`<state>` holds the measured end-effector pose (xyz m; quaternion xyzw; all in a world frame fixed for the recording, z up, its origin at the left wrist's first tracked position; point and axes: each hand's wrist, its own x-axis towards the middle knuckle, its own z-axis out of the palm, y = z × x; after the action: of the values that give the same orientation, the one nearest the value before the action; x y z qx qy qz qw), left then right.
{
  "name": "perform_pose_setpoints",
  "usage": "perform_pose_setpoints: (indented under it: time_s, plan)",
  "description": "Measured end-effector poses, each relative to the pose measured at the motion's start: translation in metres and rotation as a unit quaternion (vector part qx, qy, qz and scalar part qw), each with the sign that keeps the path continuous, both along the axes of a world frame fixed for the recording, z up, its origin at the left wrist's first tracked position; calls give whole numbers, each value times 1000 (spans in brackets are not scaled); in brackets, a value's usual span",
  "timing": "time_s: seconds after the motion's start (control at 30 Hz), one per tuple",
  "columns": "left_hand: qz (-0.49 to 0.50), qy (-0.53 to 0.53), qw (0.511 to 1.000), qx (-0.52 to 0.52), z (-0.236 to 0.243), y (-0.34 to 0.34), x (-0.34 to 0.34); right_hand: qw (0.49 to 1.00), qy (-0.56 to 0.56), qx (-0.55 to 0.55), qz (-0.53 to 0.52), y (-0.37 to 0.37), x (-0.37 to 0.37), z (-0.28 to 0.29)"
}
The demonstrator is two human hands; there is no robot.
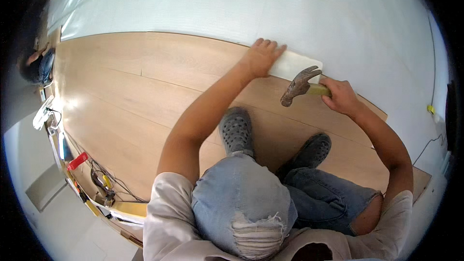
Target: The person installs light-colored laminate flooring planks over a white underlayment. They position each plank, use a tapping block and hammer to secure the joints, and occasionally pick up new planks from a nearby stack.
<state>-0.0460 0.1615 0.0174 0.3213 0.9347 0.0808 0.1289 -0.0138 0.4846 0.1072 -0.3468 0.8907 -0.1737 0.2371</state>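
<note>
My right hand (342, 96) is closed around the yellow-green handle of a claw hammer (299, 86). Its worn, rusty head is in front of the white block, and its claw points up and to the right. My left hand (264, 58) grips the left end of a flat white block (297, 65), fingers bent over its far side. That block lies along the far edge of the light wood floor planks (193, 60), where they meet the pale sheet underlay (193, 5).
My feet in grey clogs (236, 130) rest on the planks. Tangled cables (104, 176), a red object (78, 161) and assorted tools lie at the left. Another person (38, 65) is low down at the far left. A thin cable (427, 149) lies at the right.
</note>
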Motion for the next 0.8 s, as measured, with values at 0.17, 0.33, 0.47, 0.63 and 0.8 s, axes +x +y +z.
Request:
perform_pose_setpoints:
  time_s: [0.17,0.33,0.47,0.63,0.8]
  plan:
    - [21,48,993,-108,-2,-67,-50,997,63,23,-31,31,11,-7]
    - [123,-31,983,-135,20,-106,-67,983,31,102,-148,50,12,-18]
    - [133,-74,980,-125,21,-114,-71,978,52,107,-171,55,-15,-27]
    - [138,-72,983,-93,6,-118,-70,971,124,149,-137,30,-75,-21]
    - [162,-21,984,-64,-4,-121,-60,967,173,154,-102,-19,-166,-12]
